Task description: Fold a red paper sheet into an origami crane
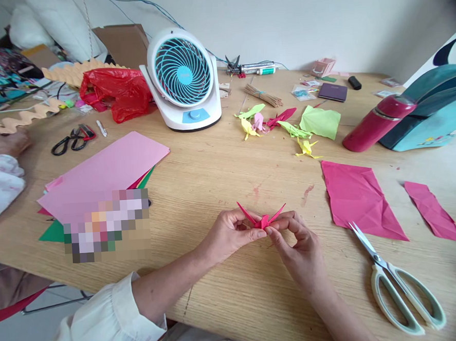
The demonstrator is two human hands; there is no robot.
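A small pinkish-red origami crane (264,221) is pinched between my two hands over the front middle of the table. My left hand (235,229) grips its left side with thumb and fingers. On the other side, the thumb and fingertips of my right hand (297,241) close on it. Two narrow points of the folded paper stick up left and right; its underside is hidden by my fingers. Right of my hands lie a creased pink-red paper sheet (359,196), a narrow strip of the same paper (435,212) and scissors with pale handles (397,289), blades slightly apart.
Several folded paper cranes (306,146) and a light green sheet (320,122) lie farther back. A white fan (183,75) stands behind, a red flask (379,122) at right. Pink paper sheets (108,172) are stacked left, near black-handled cutters (73,140) and another person's hand (10,141).
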